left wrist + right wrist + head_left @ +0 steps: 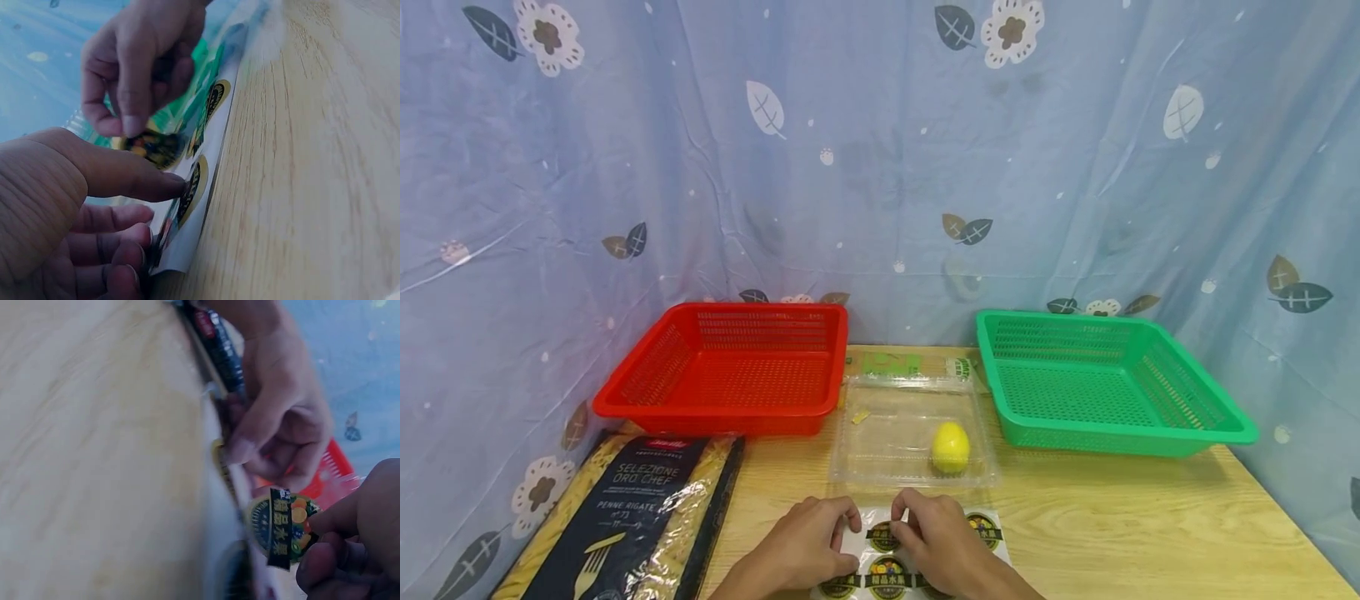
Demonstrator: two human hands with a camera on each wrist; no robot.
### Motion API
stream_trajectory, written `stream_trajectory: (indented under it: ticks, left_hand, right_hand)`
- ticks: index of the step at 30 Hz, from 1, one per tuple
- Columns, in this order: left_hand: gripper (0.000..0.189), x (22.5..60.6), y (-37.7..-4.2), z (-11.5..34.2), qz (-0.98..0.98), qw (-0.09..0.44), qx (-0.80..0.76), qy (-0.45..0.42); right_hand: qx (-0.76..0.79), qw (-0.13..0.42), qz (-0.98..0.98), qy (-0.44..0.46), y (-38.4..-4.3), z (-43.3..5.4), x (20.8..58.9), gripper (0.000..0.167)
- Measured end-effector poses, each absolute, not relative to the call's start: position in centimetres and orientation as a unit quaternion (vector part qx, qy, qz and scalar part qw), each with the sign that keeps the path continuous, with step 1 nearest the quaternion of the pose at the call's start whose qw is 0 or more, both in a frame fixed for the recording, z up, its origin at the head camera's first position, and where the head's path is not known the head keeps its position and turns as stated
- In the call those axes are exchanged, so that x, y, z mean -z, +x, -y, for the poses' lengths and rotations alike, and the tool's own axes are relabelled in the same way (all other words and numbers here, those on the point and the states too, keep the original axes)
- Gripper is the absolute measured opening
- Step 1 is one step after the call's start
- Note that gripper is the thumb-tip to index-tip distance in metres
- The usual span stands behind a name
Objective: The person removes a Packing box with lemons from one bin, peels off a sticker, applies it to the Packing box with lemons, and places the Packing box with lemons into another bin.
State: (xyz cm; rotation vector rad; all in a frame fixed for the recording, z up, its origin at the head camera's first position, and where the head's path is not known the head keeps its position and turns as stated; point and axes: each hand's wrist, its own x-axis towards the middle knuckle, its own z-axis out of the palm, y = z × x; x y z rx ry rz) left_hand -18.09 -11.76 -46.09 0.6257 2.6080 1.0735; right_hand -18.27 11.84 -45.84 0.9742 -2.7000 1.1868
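A white sheet of round fruit stickers (854,542) lies at the table's front, with black, gold and fruit-coloured prints. My left hand (805,540) grips its left side, the thumb (147,175) over a printed sticker and the other fingers curled at the edge. Between thumb and index finger, my right hand (946,537) pinches one round sticker (281,528), tilted up from the sheet with its print showing in the right wrist view. Just behind both hands is a clear plastic container (887,408) with a yellow lemon (951,448) in its right part.
A red basket (722,410) stands at the back left and a green basket (1120,435) at the back right. On the left lies a large bag of penne pasta (632,508). Green-printed clear packaging (891,364) lies behind the container, before a blue patterned curtain (880,167).
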Motion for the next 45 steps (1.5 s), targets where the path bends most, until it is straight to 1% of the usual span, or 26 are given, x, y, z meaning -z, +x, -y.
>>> stream_trajectory:
  ticks: [8, 17, 23, 26, 31, 33, 38, 40, 45]
  left_hand:
    - [0.022, 45.7, -17.9, 11.8, -0.895, 0.131, -0.361, 0.227]
    - [0.018, 43.2, -17.5, 11.4, -0.894, 0.104, -0.366, 0.238]
    - [0.014, 41.6, -17.7, 11.0, -0.884, 0.069, -0.392, 0.244]
    - [0.014, 41.3, -17.8, 10.8, -0.879, 0.048, -0.400, 0.256]
    - [0.007, 40.9, -17.8, 10.3, -0.867, 0.014, -0.416, 0.275]
    - [0.003, 40.7, -17.8, 10.1, -0.862, 0.002, -0.423, 0.281]
    - [0.011, 40.2, -18.0, 9.5, -0.846, -0.033, -0.443, 0.294]
    - [0.011, 40.1, -18.1, 9.2, -0.838, -0.048, -0.453, 0.299]
    - [0.011, 39.6, -18.7, 8.3, -0.819, -0.105, -0.476, 0.301]
  right_hand:
    - [-0.405, -0.042, 0.860, 0.308, -17.9, -12.5, 43.4, 0.008]
    - [-0.396, 0.006, 0.854, 0.339, -17.7, -13.1, 41.4, 0.010]
    - [-0.414, -0.007, 0.847, 0.334, -17.8, -13.3, 40.5, 0.009]
    - [-0.418, -0.013, 0.848, 0.325, -17.8, -13.4, 39.9, 0.009]
    - [-0.421, -0.019, 0.850, 0.317, -17.9, -13.3, 38.9, 0.010]
    - [-0.425, -0.015, 0.848, 0.316, -18.0, -13.2, 38.6, 0.010]
    - [-0.433, 0.008, 0.847, 0.309, -18.2, -13.2, 37.9, 0.011]
    - [-0.432, 0.028, 0.848, 0.305, -18.4, -13.3, 37.6, 0.011]
    - [-0.431, 0.094, 0.846, 0.298, -19.1, -13.7, 37.1, 0.012]
